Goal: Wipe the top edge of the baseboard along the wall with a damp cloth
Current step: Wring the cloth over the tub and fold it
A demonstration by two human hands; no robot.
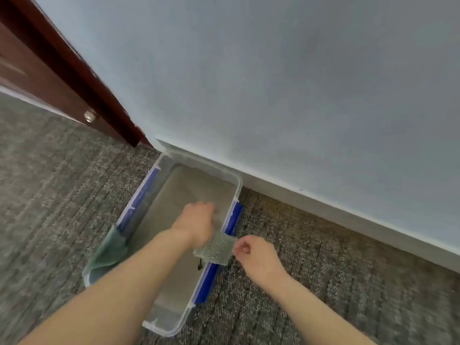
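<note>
Right hand (254, 255) pinches the grey cloth (215, 247); left hand (196, 225) (blurred) touches it, grip unclear.

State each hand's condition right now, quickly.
Left hand: blurred over the tub, cannot tell.
Right hand: pinches the grey cloth.

Cloth (216, 249), at right hand (257, 256) fingers (242, 249): grey-green, nubbly.
Tub (174, 329): clear; clips (234, 217) blue.
Second cloth (109, 250), left of fingers: possibly teal.
Carpet (323, 257): mottled grey.
</note>
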